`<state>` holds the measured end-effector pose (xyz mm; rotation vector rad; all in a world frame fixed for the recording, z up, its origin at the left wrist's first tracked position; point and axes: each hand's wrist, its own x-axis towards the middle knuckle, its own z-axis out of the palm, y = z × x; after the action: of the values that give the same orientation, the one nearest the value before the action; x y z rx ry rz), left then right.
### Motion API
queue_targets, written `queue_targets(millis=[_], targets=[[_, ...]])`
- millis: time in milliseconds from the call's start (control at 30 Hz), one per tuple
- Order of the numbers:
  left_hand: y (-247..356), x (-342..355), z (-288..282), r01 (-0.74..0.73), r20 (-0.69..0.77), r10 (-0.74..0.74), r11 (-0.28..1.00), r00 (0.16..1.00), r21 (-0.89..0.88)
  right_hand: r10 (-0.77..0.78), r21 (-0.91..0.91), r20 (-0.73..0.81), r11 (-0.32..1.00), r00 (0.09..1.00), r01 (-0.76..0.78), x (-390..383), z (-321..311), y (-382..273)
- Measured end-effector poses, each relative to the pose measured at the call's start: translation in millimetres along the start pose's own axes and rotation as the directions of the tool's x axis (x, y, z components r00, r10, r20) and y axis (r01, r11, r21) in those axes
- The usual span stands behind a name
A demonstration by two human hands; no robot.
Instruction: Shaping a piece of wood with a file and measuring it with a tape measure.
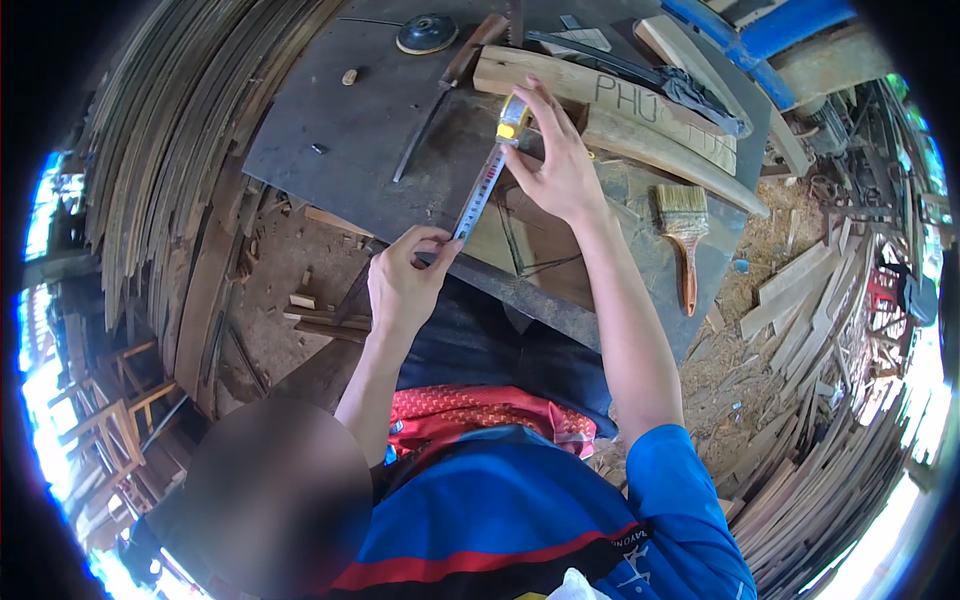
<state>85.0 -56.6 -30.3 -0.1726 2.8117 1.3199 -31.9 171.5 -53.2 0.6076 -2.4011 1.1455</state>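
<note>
My left hand (405,280) pinches the near end of a tape measure blade (482,192) at the front edge of a dark metal workbench (340,130). My right hand (555,160) holds the yellow tape measure case (513,118) farther back, with fingers spread over it. The blade runs straight between both hands across a flat brown wooden piece (530,245) lying on the bench. Both forearms reach up from the lower part of the view.
Curved pale wooden pieces (640,120) with writing lie behind my right hand. A paintbrush (685,225) rests at the right, a chisel-like tool (440,95) and a round disc (427,33) at the back. Stacked wood strips (160,150) fill the left; offcuts (800,300) litter the right.
</note>
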Motion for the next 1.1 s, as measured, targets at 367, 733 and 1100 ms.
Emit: queue_targets(millis=[367,733,1100], targets=[[13,-9,-5,-0.164,-0.03,0.176,0.958,0.984,0.236,0.075,0.05,-0.013,0.996,0.997,-0.074,3,-2,-12],[11,25,-37,-0.195,0.06,0.199,0.979,0.978,-0.059,0.105,-0.03,-0.102,0.994,0.989,-0.109,-18,-50,-46],[45,131,-1,-0.669,0.391,0.617,0.743,0.683,-0.004,0.256,-0.366,-0.267,0.865,0.929,-0.343,-128,-131,-64]])
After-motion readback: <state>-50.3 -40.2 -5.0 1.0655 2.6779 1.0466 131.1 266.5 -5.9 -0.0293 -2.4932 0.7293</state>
